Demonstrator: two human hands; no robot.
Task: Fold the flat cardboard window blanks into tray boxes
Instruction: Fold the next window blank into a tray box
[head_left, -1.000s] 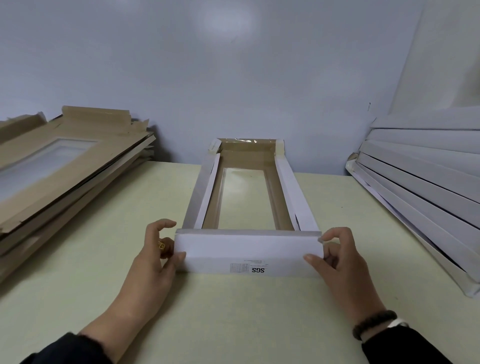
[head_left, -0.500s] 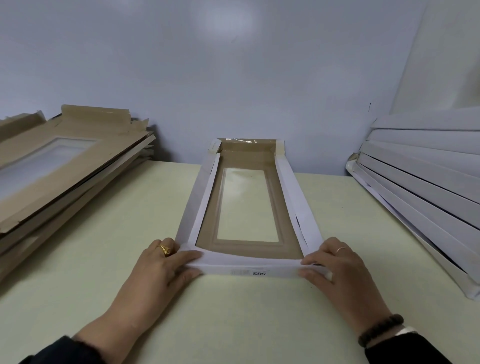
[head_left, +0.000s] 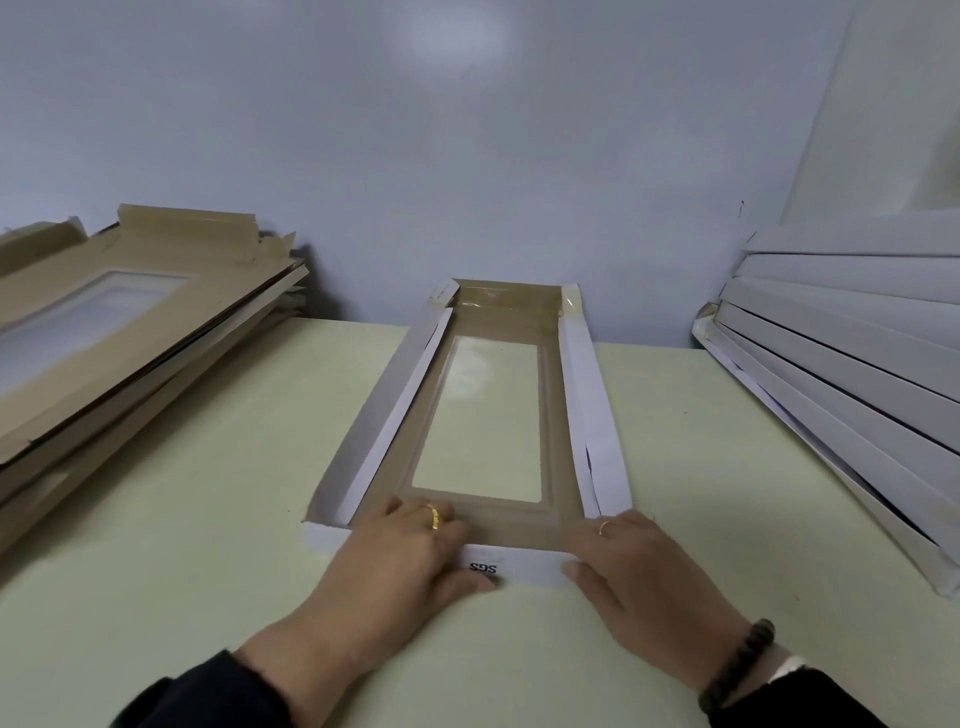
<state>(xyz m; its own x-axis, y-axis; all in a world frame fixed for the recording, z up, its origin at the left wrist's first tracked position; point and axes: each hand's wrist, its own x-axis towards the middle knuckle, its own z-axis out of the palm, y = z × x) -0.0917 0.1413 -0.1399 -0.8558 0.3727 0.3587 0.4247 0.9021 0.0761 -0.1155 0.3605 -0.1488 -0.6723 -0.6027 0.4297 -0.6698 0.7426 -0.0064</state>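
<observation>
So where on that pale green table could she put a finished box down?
Bare tabletop lies between the brown stack of flat blanks and the white half-folded window tray; another strip between tray and the white folded stack. It is crowded at the near end, where left hand and right hand press.

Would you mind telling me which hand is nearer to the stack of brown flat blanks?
Left. The left hand presses the tray's near flap on the side toward the brown stack; the right hand presses the flap's far end.
</observation>
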